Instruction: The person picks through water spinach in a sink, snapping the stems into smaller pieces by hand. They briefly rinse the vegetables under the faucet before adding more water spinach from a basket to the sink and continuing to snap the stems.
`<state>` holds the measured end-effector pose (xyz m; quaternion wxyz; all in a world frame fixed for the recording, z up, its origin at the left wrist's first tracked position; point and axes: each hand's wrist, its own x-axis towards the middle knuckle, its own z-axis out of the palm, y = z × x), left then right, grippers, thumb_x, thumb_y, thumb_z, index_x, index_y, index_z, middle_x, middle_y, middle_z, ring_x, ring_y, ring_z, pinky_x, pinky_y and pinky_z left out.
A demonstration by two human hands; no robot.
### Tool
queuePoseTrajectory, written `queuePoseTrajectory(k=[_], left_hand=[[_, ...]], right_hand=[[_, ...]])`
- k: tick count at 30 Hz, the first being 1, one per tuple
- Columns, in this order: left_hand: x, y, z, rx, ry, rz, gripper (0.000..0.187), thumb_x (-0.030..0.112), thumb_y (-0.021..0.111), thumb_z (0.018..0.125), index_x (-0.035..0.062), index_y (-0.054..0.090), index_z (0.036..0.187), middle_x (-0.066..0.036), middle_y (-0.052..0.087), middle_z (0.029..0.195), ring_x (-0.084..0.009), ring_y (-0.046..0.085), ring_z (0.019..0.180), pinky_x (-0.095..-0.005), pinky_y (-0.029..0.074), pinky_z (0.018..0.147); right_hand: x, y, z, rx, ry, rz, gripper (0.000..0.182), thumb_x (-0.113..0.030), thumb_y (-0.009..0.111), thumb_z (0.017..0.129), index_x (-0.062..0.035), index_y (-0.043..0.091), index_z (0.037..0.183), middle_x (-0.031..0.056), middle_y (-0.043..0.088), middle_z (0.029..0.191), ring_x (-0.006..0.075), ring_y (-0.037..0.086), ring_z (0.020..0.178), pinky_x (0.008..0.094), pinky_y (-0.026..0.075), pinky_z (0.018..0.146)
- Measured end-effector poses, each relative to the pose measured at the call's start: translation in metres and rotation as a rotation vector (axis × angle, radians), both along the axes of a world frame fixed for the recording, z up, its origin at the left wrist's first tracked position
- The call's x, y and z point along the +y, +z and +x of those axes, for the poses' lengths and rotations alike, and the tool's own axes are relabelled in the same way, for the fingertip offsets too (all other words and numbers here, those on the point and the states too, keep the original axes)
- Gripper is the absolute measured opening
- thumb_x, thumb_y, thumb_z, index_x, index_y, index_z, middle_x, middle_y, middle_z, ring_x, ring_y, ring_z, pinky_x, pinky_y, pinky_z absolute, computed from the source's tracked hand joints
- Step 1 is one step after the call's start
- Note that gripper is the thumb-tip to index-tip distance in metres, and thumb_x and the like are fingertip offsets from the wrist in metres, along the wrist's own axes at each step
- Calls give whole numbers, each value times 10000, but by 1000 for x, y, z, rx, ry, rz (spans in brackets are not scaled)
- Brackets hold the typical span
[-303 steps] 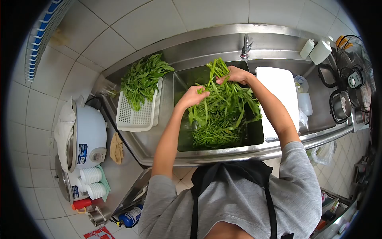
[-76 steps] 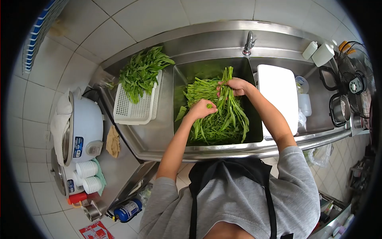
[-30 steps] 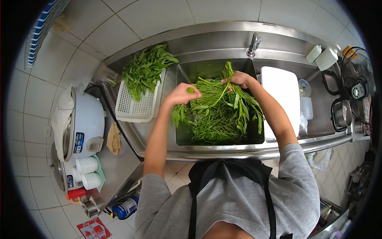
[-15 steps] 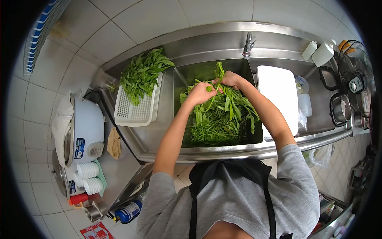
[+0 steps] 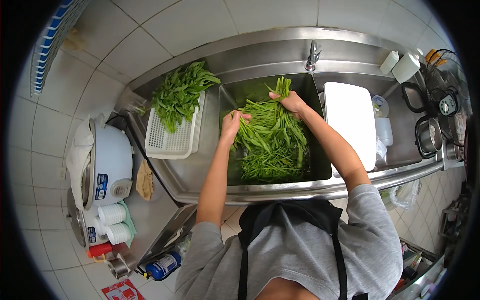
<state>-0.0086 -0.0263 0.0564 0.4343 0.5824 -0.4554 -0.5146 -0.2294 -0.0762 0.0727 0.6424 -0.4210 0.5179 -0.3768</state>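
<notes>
Long-stemmed leafy greens [image 5: 272, 145] fill much of the metal sink basin [image 5: 324, 155]. My right hand [image 5: 292, 101] is closed round a bunch of these greens at the back of the basin, its stems sticking up past the fingers. At the basin's left side my left hand [image 5: 231, 125] has its fingers curled round stems at the edge of the pile; the exact amount in it is hidden. Left of the basin, a white perforated basket [image 5: 162, 142] holds another heap of the greens [image 5: 182, 92].
A faucet [image 5: 312, 56] rises behind the basin. To the right, a white board [image 5: 350, 127] stretches across the counter beside a second basin [image 5: 400, 142]. A rice cooker [image 5: 112, 160] and stacked white cups [image 5: 112, 214] stand at the left. Pans [image 5: 429, 137] sit far right.
My hands have moved apart. The left has gone left and slightly down to the basin's side; the right has stayed near the back with its bunch, and the greens now spread between them.
</notes>
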Motion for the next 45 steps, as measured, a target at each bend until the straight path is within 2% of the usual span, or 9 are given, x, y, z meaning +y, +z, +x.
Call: queuePoseTrajectory(k=[4,5,9,12,22,25,34,40,45], left_hand=[[-1,18,-7,-63,-188,36,304,254,546,843,-40,534,920,-48,570,632,-110,503,522,-280,442,582],[2,29,-17,-108,-212,41,311,262,608,812,-26,564,920,-55,585,649,-93,471,448,-245,414,475],[6,49,-41,-370,-466,38,293,301,658,769,29,638,878,-17,545,576,-83,462,421,-251,382,414],[8,44,-42,-419,-616,101,312,316,665,767,30,638,888,-25,552,601,-78,474,453,-238,393,432],[10,37,-32,-230,-691,243,300,201,631,779,-22,590,977,-10,518,567,-71,447,457,-233,369,449],[13,39,-29,-364,-750,309,285,183,626,769,-31,585,953,-4,499,535,-71,443,446,-237,369,441],[13,36,-22,-425,-620,196,314,272,661,766,3,615,921,-2,506,523,-66,434,427,-237,365,425],[14,47,12,-514,-507,185,263,282,665,765,80,649,933,16,506,536,-62,409,424,-234,348,421],[17,46,38,-506,-388,155,211,247,647,785,68,652,898,24,530,568,-49,361,413,-239,304,400]], right_hand=[[4,12,-4,11,126,48,414,-340,672,764,44,600,899,110,614,766,178,601,625,328,516,517],[2,11,-4,37,165,49,406,-334,676,762,43,600,893,108,613,762,178,600,620,330,520,518],[-7,-3,-4,48,207,53,373,-298,692,752,40,600,882,102,607,745,175,591,593,333,524,511],[1,12,-5,-126,149,71,367,-281,703,745,44,596,878,95,601,731,170,582,578,330,517,499],[-8,13,-25,-81,283,71,351,-266,672,776,56,586,884,86,598,753,150,565,631,303,506,555],[-12,14,-29,-29,424,-8,343,-281,654,791,35,581,905,88,597,818,138,555,670,263,468,539],[-8,22,-18,52,491,-30,304,-213,648,798,19,538,960,90,588,785,163,595,706,271,464,545],[-26,14,-31,87,408,10,234,-174,640,804,10,538,906,63,578,772,127,568,640,263,452,501],[-31,12,-45,25,336,40,245,-185,650,797,-7,551,932,31,554,822,88,502,626,241,429,503]])
